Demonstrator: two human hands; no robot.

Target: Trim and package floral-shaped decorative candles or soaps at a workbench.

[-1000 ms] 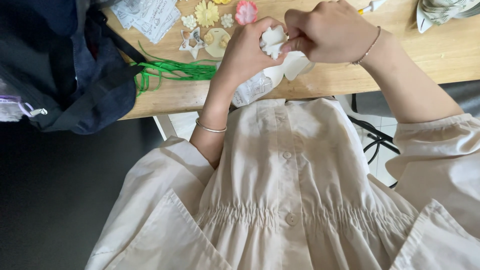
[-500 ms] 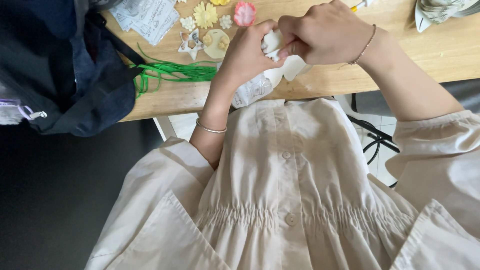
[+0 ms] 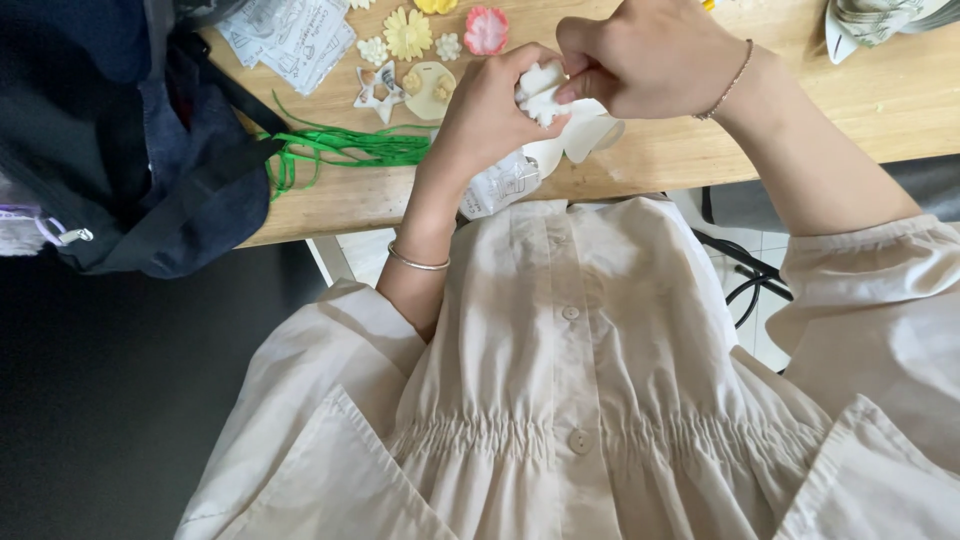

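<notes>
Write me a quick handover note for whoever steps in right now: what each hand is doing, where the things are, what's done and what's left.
Left hand: closed on the white lump, gripping from the left.
Right hand: pinching the same lump from above.
The lump sits over the near edge of the wooden table, a clear plastic wrapper hanging under it.
Done, by the look of it: small flower shapes, a pink flower and a star piece lie finished on the table.
Untouched: green strips, paper sheets.
Left: the lump has no clear shape yet.
</notes>
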